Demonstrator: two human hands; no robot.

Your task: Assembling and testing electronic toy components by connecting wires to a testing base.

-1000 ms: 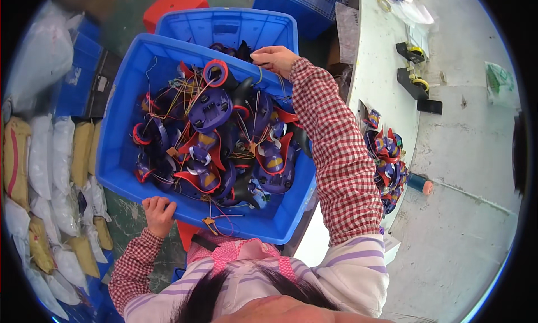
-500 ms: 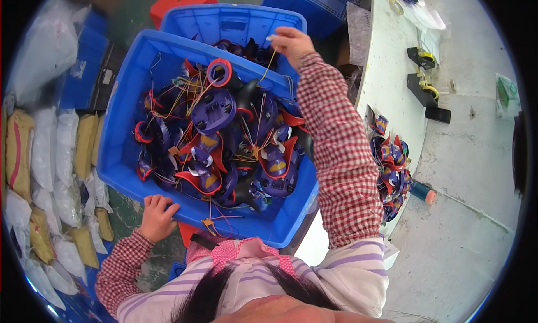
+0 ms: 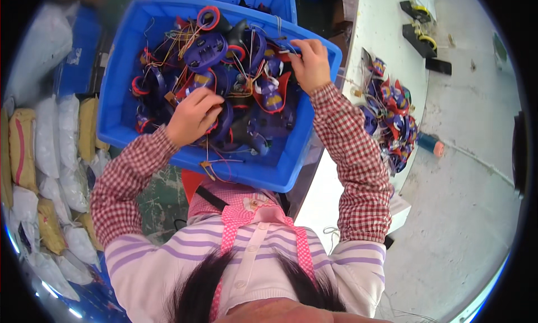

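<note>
While both hands are held over the blue bin (image 3: 126,133), the step in hand is judged to be the handling of loose leads and wired toys (image 3: 273,100) at the bin; by the right hand (image 3: 311,66), near the bin's right side, a small pale piece (image 3: 285,51) appears to be pinched, thumb and forefinger being set narrow; by the left hand (image 3: 192,119), curled fingers are lowered over the toys near the middle (whether anything is gripped there cannot be told, the fingertips being partly hidden); for the next move, a light pull and slack in the thin wires (image 3: 178,32) are judged to be called for, since snagging is likely.

The toys are heaped inside the bin at mixed angles; purple bodies, red wing-like edges and black curved parts are seen; one round purple base (image 3: 205,52) is turned with its recessed face up; yellow, red and white wires are tangled over the upper left; a small tan connector (image 3: 208,165) is hung at the near wall; a similar pile (image 3: 397,123) is laid on the white bench (image 3: 386,34) at right.
</note>
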